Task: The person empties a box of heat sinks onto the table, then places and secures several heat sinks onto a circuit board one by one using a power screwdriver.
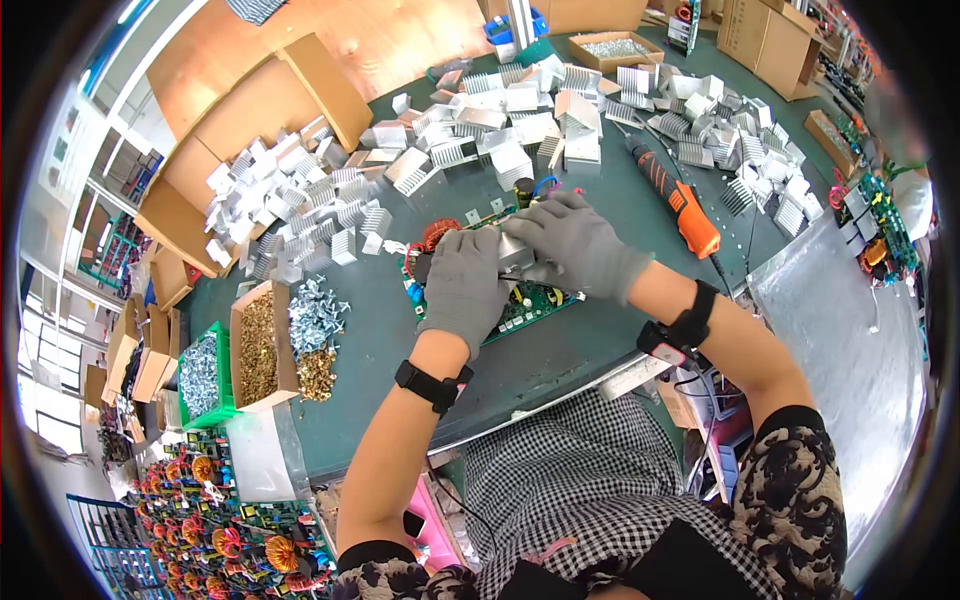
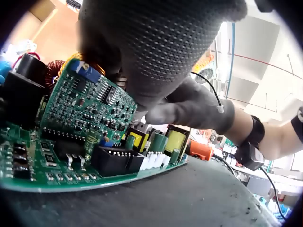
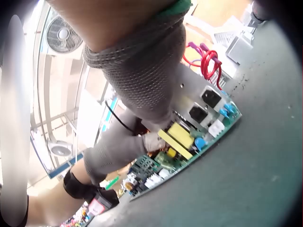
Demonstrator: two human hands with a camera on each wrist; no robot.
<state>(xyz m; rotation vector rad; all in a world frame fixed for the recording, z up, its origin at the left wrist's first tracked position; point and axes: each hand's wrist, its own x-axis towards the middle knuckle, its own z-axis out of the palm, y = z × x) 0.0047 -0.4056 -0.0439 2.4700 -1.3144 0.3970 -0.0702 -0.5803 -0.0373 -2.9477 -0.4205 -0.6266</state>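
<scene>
A green circuit board (image 1: 530, 308) lies on the dark table, with a silver heat sink (image 1: 514, 252) between the two gloved hands. The left hand (image 1: 465, 285) grips the heat sink's left side; in the left wrist view its fingers reach down behind a small upright board (image 2: 90, 101). From the right, the right hand (image 1: 585, 245) holds the same metal, thumb low. The right wrist view shows metal plates with black parts (image 3: 210, 97) at the board's edge and a yellow transformer (image 3: 180, 137) below the fingers. The fingertips' contact is partly hidden.
Loose heat sinks (image 1: 480, 120) spread across the back. An orange-black power screwdriver (image 1: 680, 205) lies to the right. At left are a green bin (image 1: 228, 385) of screws, a carton (image 1: 288, 360) of brass parts and loose screws (image 1: 318, 315). Another assembled board (image 1: 880, 225) sits far right.
</scene>
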